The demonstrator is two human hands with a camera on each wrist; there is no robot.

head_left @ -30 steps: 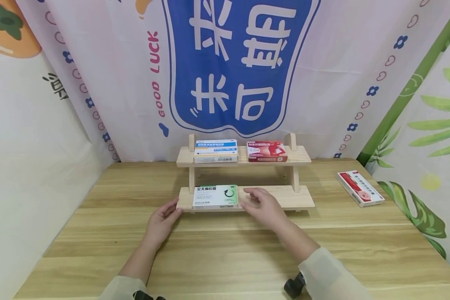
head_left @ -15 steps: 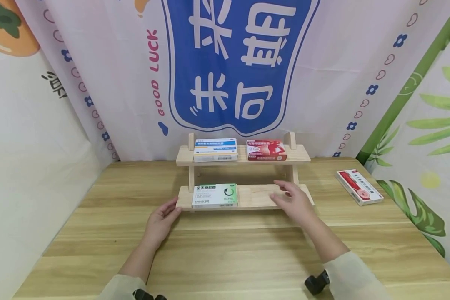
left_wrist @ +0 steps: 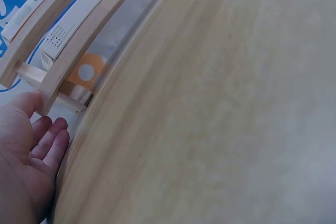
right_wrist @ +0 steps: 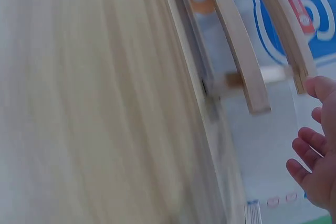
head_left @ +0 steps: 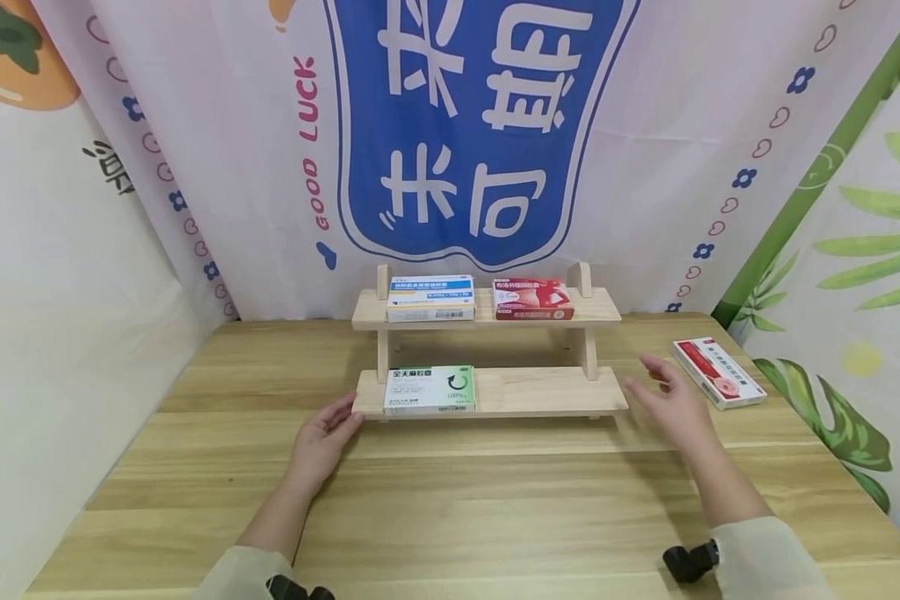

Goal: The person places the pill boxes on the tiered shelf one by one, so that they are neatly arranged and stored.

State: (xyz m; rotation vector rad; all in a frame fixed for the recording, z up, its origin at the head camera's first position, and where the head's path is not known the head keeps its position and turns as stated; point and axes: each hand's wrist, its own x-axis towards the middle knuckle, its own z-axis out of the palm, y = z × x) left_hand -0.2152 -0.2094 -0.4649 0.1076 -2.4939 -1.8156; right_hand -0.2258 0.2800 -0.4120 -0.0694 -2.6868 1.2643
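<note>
**Inspector:** Report the hands.

**Assistant:** The left hand (head_left: pixel 322 442) rests on the wooden table (head_left: pixel 450 517), fingers relaxed and straight, fingertips touching the left front corner of the lower shelf (head_left: pixel 540 392) of the 2-tier wooden rack (head_left: pixel 591 310). It grips nothing. The right hand (head_left: pixel 671 404) is above the table, released, fingers loosely spread, between the right end of the lower shelf and the red-and-white box (head_left: pixel 718 372). It touches neither.

**Inspector:** Position and lie of that box?

**Assistant:** It lies flat on the table near the right edge, well apart from the rack. Its long axis runs diagonally, far end toward the backdrop, near end angled toward the right edge.

**Inspector:** The rack's contents?

**Assistant:** 3 boxes. The green-and-white box (head_left: pixel 430 390) is on the left part of the lower shelf, long axis along the shelf, printed face tilted toward the viewer. On the upper shelf, the blue-and-white box (head_left: pixel 431 298) is left and the red box (head_left: pixel 533 299) is right, just beside each other, both lengthwise along the shelf.

**Inspector:** Wrist views?

**Assistant:** Blurred; they show the fingers straight beside the shelf ends.
</note>
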